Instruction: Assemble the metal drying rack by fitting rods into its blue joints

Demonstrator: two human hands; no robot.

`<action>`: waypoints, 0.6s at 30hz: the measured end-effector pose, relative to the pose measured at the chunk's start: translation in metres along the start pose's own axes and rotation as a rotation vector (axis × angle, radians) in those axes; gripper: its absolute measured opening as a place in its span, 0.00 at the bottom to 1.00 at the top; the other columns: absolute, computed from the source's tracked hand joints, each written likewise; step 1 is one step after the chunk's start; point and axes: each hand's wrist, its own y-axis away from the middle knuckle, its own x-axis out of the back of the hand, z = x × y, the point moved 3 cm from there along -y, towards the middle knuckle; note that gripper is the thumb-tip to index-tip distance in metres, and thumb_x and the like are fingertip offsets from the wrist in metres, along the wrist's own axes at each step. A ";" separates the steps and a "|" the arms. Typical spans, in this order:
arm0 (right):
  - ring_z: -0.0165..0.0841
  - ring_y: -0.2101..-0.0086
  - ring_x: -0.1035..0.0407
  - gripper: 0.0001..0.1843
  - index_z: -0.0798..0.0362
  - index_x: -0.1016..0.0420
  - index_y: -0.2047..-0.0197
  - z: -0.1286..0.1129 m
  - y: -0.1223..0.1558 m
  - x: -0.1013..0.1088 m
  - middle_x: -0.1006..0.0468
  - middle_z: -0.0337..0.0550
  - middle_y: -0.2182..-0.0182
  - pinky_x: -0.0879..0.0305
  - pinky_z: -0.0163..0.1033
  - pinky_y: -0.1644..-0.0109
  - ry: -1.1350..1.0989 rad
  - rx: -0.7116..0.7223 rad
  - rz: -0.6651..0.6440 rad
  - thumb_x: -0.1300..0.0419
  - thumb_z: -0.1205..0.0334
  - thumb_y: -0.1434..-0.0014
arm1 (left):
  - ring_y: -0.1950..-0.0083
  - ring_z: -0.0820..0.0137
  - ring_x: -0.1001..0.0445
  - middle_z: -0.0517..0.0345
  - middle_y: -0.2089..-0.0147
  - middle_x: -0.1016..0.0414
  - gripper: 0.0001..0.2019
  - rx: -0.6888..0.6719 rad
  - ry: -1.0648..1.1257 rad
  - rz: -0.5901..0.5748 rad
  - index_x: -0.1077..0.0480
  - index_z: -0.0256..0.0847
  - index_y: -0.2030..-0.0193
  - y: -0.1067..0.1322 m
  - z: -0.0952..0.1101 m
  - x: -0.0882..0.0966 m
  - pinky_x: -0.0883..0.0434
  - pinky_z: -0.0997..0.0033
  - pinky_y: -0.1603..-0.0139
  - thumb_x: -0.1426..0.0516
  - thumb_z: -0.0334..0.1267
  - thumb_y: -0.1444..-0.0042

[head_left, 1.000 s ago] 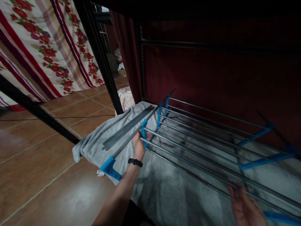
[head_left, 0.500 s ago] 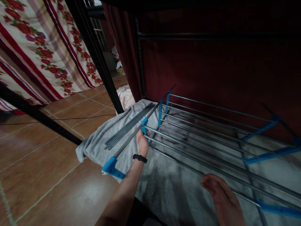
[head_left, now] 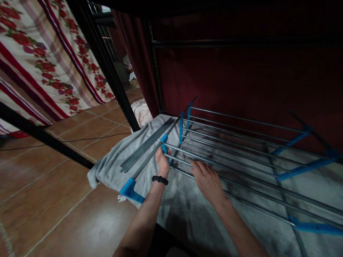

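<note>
A rack (head_left: 257,192) of grey metal rods and blue plastic brackets lies on a grey blanket. My left hand (head_left: 162,162), with a black band at the wrist, is wrapped around a blue bracket (head_left: 164,144) at the rack's left end. Several rods run from that bracket to the right. Over the front rods my right hand (head_left: 205,178) is laid palm down, fingers stretched and slightly bent; whether the fingertips touch a rod is unclear. At the near left, another blue bracket (head_left: 131,190) is fitted on the end of the long side rod (head_left: 144,163).
Several loose grey rods (head_left: 147,144) lie together on the blanket (head_left: 107,166) left of the rack. Black metal posts (head_left: 107,67) stand at the left, near a flowered curtain (head_left: 50,67). A dark red curtain (head_left: 227,78) hangs behind. A thin cable (head_left: 80,140) crosses the tiled floor (head_left: 61,185).
My right hand has moved left and away from me along the front rods, closer to my left hand. My left hand stays at the same bracket. The view has shifted slightly.
</note>
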 end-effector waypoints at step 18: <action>0.38 0.58 0.22 0.26 0.48 0.37 0.30 -0.001 -0.022 0.002 0.21 0.48 0.48 0.30 0.41 0.57 0.085 0.091 -0.184 0.55 0.68 0.28 | 0.82 0.77 0.39 0.65 0.81 0.35 0.25 0.086 0.123 0.007 0.37 0.43 0.73 -0.011 -0.012 0.001 0.40 0.77 0.80 0.43 0.63 0.41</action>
